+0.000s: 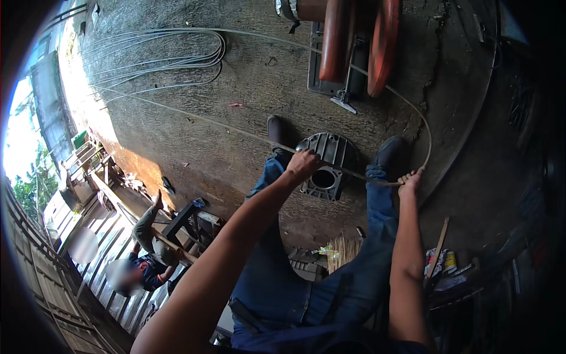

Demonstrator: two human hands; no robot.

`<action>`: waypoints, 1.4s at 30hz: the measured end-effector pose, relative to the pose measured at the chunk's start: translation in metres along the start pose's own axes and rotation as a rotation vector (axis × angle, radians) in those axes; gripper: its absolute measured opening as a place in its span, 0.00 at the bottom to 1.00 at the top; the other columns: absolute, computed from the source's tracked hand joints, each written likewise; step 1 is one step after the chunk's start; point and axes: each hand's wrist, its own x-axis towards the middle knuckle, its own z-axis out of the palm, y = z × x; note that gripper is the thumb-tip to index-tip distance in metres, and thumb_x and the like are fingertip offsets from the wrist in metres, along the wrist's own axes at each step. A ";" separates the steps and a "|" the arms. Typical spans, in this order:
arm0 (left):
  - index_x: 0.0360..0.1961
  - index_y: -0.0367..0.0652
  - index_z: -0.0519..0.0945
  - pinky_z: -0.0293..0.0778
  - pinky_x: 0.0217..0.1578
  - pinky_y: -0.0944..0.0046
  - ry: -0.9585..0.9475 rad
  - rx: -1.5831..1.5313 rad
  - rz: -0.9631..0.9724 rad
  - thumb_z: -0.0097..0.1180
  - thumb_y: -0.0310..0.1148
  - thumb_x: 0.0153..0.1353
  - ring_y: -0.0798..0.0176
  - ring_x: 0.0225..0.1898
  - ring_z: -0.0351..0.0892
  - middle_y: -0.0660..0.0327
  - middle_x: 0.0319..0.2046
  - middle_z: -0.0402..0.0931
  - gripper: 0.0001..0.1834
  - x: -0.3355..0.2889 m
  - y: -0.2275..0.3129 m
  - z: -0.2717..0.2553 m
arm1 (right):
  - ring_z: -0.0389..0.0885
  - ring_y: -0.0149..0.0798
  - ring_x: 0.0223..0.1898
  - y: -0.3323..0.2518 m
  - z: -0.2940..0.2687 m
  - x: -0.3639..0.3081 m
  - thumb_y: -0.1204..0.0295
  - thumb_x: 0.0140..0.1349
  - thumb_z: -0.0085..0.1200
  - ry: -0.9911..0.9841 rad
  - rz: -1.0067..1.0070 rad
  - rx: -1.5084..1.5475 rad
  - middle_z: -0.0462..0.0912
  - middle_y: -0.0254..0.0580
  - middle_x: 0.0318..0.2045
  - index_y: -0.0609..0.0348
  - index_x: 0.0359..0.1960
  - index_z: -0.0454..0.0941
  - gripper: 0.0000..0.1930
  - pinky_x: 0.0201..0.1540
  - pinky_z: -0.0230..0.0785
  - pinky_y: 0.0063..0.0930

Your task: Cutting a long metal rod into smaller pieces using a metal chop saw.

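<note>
At the far left of my feed, a co-worker in a dark shirt (151, 274) sits near some wooden boards. Further up, I see long pale loops of cable (218, 54) spread on the rough floor (236, 82). One strand runs from that side down to my left hand (303, 164); I have its fingers curled around the cable (352, 173), palm side down. Just past it, a gray metal housing (330, 146) with ribs and a round hole rests on the floor between the left shoe (282, 130) and the right shoe (390, 152); the cable crosses over it from my camera's side. Nearer the body, I make out straw bristles (342, 252) between the legs. Up top stands a machine with a red wheel (383, 50), its edge turned toward me. On the right, my right hand (410, 182) is closed in a fist on the cable, beside the right knee. From there the cable bends up in a wide arc and slips out of sight behind the red wheel. Lower right, I see a wooden stick (437, 248) leaning near a yellow can (450, 261).
</note>
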 end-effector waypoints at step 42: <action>0.32 0.45 0.82 0.80 0.34 0.54 -0.247 0.100 -0.089 0.58 0.52 0.60 0.52 0.32 0.84 0.54 0.29 0.83 0.19 0.186 -0.033 0.030 | 0.46 0.24 0.12 -0.069 -0.028 0.207 0.39 0.66 0.42 -0.278 -0.296 0.067 0.50 0.22 0.12 0.46 0.22 0.61 0.26 0.18 0.44 0.22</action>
